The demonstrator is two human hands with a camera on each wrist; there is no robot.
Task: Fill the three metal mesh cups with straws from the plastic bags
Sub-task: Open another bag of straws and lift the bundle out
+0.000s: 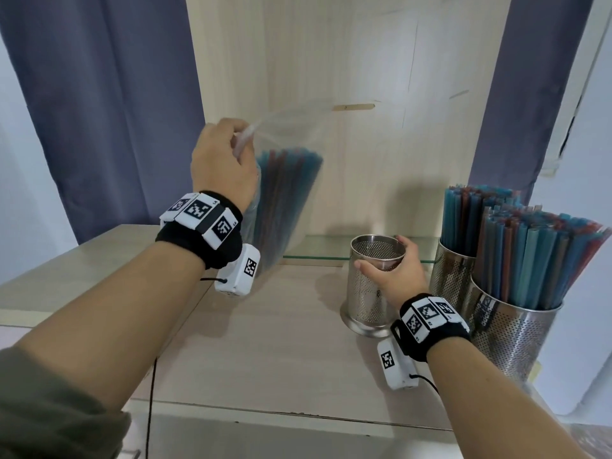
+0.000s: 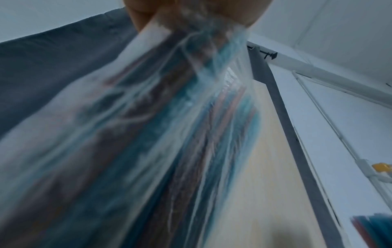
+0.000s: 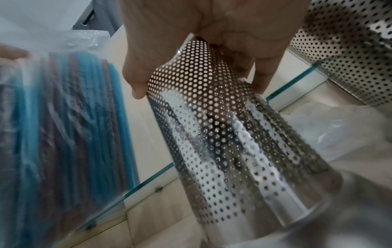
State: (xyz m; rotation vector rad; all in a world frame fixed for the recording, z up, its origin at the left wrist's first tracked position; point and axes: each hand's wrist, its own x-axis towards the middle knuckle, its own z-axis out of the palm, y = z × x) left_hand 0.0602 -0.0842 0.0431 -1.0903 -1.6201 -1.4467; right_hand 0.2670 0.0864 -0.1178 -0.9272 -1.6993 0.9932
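Pale wood-grain counter [image 1: 251, 342] backed by a wooden panel, blue curtains either side. Left hand [image 1: 221, 160] is raised above the counter, fingers pinched on the top of a clear plastic bag [image 1: 294, 134] of blue and red straws [image 1: 284, 200] hanging upright. Right hand [image 1: 399, 276] grips the rim of an empty perforated metal cup [image 1: 367, 293] standing on the counter. Two further mesh cups [image 1: 510, 332] stand just right of it, both packed with straws.
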